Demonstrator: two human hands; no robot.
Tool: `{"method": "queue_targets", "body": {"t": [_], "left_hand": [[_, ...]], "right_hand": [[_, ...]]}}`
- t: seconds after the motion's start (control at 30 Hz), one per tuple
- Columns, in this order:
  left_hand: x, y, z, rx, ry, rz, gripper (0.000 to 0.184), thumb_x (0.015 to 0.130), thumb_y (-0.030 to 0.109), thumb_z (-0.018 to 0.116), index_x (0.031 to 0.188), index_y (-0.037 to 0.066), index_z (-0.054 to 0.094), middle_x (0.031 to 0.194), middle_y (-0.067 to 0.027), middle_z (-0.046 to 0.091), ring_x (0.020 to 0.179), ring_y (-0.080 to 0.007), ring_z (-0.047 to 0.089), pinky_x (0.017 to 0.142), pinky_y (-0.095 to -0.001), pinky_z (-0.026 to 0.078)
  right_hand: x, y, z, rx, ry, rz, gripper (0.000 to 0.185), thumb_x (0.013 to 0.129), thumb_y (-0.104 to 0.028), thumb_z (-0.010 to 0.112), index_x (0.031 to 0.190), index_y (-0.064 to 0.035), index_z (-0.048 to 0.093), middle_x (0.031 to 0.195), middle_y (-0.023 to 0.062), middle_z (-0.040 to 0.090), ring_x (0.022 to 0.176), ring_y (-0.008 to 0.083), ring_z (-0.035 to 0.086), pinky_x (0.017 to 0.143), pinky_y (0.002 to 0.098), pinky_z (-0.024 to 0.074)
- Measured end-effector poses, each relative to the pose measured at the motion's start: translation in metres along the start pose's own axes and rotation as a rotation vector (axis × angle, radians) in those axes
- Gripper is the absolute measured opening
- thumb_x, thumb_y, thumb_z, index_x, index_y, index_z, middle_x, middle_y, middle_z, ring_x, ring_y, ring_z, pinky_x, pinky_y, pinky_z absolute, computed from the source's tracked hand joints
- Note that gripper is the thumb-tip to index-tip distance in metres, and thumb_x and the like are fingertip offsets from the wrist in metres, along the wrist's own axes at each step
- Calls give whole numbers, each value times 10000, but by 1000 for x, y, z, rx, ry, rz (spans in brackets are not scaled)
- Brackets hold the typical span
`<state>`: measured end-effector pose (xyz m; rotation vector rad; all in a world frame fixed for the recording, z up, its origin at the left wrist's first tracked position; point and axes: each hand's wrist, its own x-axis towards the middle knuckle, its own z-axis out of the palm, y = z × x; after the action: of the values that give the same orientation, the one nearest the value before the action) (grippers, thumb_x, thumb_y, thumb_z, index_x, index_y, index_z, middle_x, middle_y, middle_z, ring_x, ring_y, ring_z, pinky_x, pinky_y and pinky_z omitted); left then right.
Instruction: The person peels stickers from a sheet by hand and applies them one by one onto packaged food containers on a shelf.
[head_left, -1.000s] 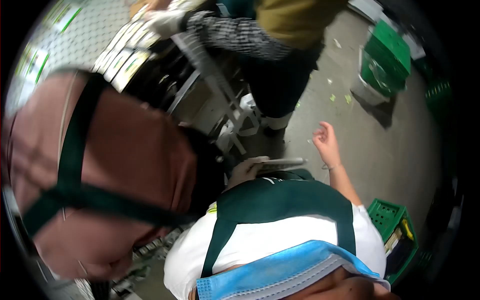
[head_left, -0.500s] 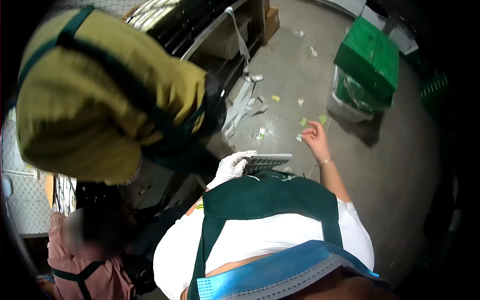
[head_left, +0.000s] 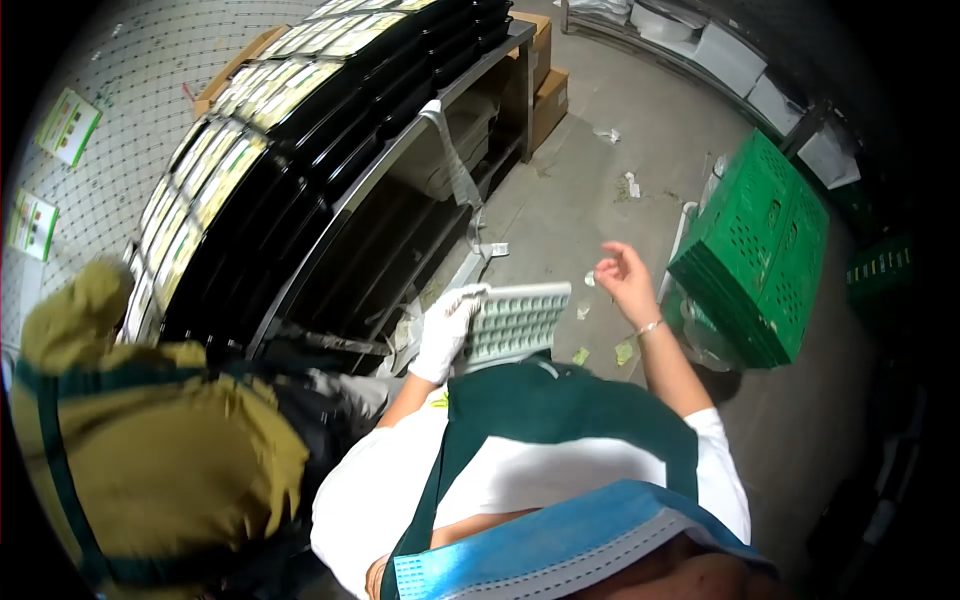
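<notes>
My left hand [head_left: 447, 333], in a white glove, grips the left edge of a pale grey-green tray [head_left: 517, 322] with rows of small hollows. The tray is tilted in front of my dark green apron [head_left: 570, 405]. Bare and raised to the right of the tray, my right hand [head_left: 625, 277] has its fingers loosely bent and apart, with nothing in them. A bracelet [head_left: 650, 327] is on that wrist.
Stacked black trays with labelled tops [head_left: 330, 150] fill a metal table [head_left: 375, 170] at left. A person in an olive top [head_left: 190, 470] is at lower left. Green crates [head_left: 760, 250] stand at right. Paper scraps [head_left: 632, 185] and a white strap [head_left: 455, 160] lie ahead.
The view has moved past the co-workers along the table. The stacked trays and green crates now appear nearer. My left hand still holds the tray, whose face shows more; my right hand remains raised.
</notes>
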<state>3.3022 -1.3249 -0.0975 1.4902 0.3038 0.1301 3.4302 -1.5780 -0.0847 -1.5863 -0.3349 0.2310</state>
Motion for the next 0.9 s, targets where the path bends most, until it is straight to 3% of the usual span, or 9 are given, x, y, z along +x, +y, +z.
{"method": "queue_targets", "body": {"t": [0.17, 0.4, 0.53, 0.63, 0.67, 0.7, 0.73, 0.87, 0.9], "left_hand": [[160, 59, 21, 118, 68, 159, 209, 791, 77, 488, 961, 21, 598, 881, -28, 602, 782, -76, 528, 716, -202, 414], [258, 110, 13, -29, 185, 72, 203, 803, 36, 476, 974, 1, 581, 876, -28, 599, 770, -65, 523, 715, -183, 404], [292, 114, 11, -134, 450, 6, 215, 784, 33, 495, 977, -19, 575, 894, -61, 602, 763, -83, 538, 711, -195, 416], [325, 108, 24, -162, 675, 117, 216, 787, 29, 484, 976, -29, 570, 897, -70, 604, 762, -86, 551, 714, -197, 426], [335, 108, 31, -191, 744, 115, 211, 789, 30, 486, 974, -31, 570, 896, -70, 604, 756, -85, 553, 708, -196, 429], [350, 110, 39, -226, 801, 140, 203, 794, 35, 493, 971, -34, 567, 895, -67, 604, 743, -80, 552, 688, -191, 432], [364, 111, 45, -250, 858, 114, 199, 797, 43, 502, 969, -32, 568, 891, -64, 604, 730, -77, 548, 678, -190, 430], [420, 153, 77, -254, 982, 49, 210, 793, 39, 506, 983, -25, 568, 861, -48, 602, 693, -56, 528, 645, -174, 417], [427, 159, 83, -259, 977, 1, 214, 791, 38, 508, 987, -21, 570, 830, -32, 601, 660, -38, 509, 612, -160, 405]], "right_hand": [[165, -35, -22, -44, -34, -49, 406, 691, 49, 575, 1071, -41, 464, 791, 18, 513, 691, 59, 474, 631, 188, 419], [382, -59, -39, -45, -119, -71, 371, 704, 3, 578, 1056, -46, 472, 759, -3, 544, 629, 39, 486, 554, 162, 399], [554, -111, -11, -160, -116, -401, 315, 712, -33, 575, 1017, -37, 492, 732, -8, 554, 633, 41, 486, 533, 160, 387], [687, -139, 25, -258, -149, -717, 329, 704, -103, 581, 1015, -50, 487, 744, 53, 553, 649, 147, 533, 571, 258, 436], [711, -146, 40, -406, -62, -811, 317, 690, -115, 584, 981, -36, 485, 741, 98, 537, 663, 186, 534, 602, 291, 452], [738, -143, 50, -425, -78, -785, 358, 661, -41, 585, 1002, -64, 480, 723, 63, 508, 653, 144, 501, 587, 278, 445], [747, -147, 54, -434, -215, -605, 380, 667, -35, 578, 1027, -53, 459, 776, 70, 514, 679, 156, 509, 590, 279, 450], [799, -128, 66, -884, -362, -1139, 306, 757, -135, 509, 1062, -125, 483, 789, 105, 583, 738, 289, 558, 648, 366, 446], [790, -141, 61, -1014, -418, -1051, 337, 759, -175, 515, 1084, -107, 460, 881, 119, 568, 802, 293, 549, 676, 382, 450]]}}
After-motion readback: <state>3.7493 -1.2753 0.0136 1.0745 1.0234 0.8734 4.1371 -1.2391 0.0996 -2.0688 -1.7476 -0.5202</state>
